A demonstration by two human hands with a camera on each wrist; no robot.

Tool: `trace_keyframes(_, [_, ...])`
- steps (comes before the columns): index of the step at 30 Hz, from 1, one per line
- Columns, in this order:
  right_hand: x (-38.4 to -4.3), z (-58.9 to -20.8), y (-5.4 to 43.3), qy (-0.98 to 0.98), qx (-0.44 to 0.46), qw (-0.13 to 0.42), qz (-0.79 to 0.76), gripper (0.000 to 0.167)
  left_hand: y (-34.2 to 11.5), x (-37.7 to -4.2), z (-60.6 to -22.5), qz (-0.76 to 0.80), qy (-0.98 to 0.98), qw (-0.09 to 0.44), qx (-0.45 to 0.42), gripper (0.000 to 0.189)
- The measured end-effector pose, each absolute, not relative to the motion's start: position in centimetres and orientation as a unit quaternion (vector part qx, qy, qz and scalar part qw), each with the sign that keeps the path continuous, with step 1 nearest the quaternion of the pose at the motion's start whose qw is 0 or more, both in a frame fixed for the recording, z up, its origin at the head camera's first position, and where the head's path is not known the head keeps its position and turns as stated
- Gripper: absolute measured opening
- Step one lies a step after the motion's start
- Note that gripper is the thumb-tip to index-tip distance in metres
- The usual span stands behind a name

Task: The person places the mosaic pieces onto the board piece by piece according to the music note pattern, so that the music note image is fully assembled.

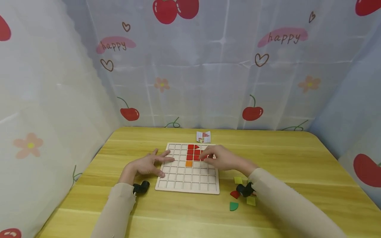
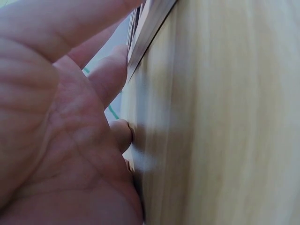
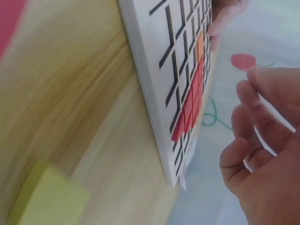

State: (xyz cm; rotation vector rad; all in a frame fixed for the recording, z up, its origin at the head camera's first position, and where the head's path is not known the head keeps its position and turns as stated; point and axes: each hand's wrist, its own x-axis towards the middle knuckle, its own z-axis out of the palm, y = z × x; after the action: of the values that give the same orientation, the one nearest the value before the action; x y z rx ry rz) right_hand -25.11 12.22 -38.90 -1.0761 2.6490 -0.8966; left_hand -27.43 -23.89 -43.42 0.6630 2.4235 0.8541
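A white grid board (image 1: 175, 182) lies on the wooden table. Several red square pieces (image 1: 190, 152) sit in its upper cells, with a red triangle (image 1: 196, 147) at the top and an orange square (image 1: 189, 163) below them. My left hand (image 1: 146, 164) rests with spread fingers on the board's left edge. Over the right end of the red pieces is my right hand (image 1: 221, 158), fingers loosely bent, partly hiding cells there. In the right wrist view, thumb and fingertips of the right hand (image 3: 262, 140) come close together, with no piece visible between them.
A small printed pattern card (image 1: 203, 137) lies behind the board. Yellow pieces (image 1: 251, 201), a red piece (image 1: 235, 194) and a green quarter-circle (image 1: 233, 206) lie right of the board, some hidden under my right forearm. A cherry-print curtain (image 1: 190, 92) hangs behind the table.
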Motion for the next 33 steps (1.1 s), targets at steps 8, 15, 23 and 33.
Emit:
trace_keyframes(8, [-23.7, -38.9, 15.2, 0.887, -0.348, 0.096, -0.289, 0.020, -23.8, -27.3, -43.2, 0.319, 0.882, 0.244, 0.246, 0.068])
trace_keyframes(15, [-23.2, -38.9, 18.0, 0.890, -0.346, 0.090, -0.283, 0.020, -23.8, -27.5, -43.2, 0.322, 0.882, 0.246, 0.241, 0.069])
trace_keyframes(23, [-22.7, -38.6, 20.3, 0.894, -0.344, 0.084, -0.276, 0.021, -23.8, -27.4, -43.0, 0.326, 0.881, 0.248, 0.238, 0.069])
trace_keyframes(33, [-21.3, -38.3, 22.5, 0.899, -0.333, 0.082, -0.272, 0.021, -23.8, -27.4, -42.9, 0.330, 0.878, 0.251, 0.240, 0.070])
